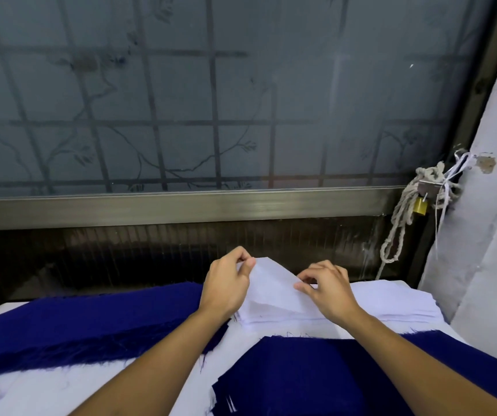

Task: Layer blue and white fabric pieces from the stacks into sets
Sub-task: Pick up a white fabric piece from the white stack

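Past the blue piece [316,376] lying flat nearest the person, the left hand [226,283] and right hand [328,289] each pinch the top white piece [271,286], its far-left corner raised off the white stack [391,304], its long axis running left to right between the two grips.

The top white piece [271,283] is lifted, tilted, off the white stack [391,300] at 3 o'clock. A frayed blue stack [76,322] lies at 9 o'clock, with flat blue pieces [301,376] at 6.
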A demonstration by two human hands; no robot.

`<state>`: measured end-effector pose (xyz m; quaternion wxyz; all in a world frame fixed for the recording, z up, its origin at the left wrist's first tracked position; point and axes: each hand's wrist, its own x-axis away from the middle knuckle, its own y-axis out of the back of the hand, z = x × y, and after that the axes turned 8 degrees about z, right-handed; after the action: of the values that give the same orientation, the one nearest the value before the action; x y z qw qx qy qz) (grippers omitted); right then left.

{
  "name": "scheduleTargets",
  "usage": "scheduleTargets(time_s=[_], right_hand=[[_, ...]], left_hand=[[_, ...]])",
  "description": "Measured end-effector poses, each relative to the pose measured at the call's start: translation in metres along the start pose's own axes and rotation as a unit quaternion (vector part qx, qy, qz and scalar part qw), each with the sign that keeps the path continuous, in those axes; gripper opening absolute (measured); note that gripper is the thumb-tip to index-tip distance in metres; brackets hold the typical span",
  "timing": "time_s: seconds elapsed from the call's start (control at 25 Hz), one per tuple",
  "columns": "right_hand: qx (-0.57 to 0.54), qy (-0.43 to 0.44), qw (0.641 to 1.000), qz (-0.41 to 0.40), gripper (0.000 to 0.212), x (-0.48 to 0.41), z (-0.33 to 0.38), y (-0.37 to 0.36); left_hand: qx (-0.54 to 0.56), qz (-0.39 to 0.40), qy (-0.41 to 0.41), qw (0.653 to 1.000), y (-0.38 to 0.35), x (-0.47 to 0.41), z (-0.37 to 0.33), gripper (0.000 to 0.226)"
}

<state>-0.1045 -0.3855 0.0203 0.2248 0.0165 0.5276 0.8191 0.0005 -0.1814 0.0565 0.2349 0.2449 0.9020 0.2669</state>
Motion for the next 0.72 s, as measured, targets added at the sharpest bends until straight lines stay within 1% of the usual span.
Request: scheduleTargets(time_s=[0.12,0.16,0.28,0.4,0.48,0.72], right_hand=[[0.062,0.015,0.998,0.023,0.018,0.011,0.006,0.017],[0.067,0.019,0.997,0.024,0.017,0.015,0.011,0.023],[0.015,0.010,1.000,0.022,0.007,0.032,0.031,0.040],[-0.030,0.018,0.999,0.023,0.020,0.045,0.050,0.052],[-0.066,0.024,0.998,0.009,0.022,0.054,0.061,0.058],[-0.145,0.033,0.989,0.003,0.009,0.062,0.080,0.072]], left_hand=[[0.004,-0.010,-0.014,1.000,0.025,0.007,-0.013,0.025],[0.006,-0.015,-0.019,1.000,0.035,0.010,-0.018,0.024],[0.002,-0.039,-0.030,0.999,0.067,0.021,-0.031,0.023],[-0.011,-0.058,-0.041,0.997,0.100,0.031,-0.035,0.021],[-0.007,-0.076,-0.036,0.996,0.121,0.041,-0.034,0.022],[0.007,-0.125,0.008,0.992,0.174,0.064,-0.016,0.023]])
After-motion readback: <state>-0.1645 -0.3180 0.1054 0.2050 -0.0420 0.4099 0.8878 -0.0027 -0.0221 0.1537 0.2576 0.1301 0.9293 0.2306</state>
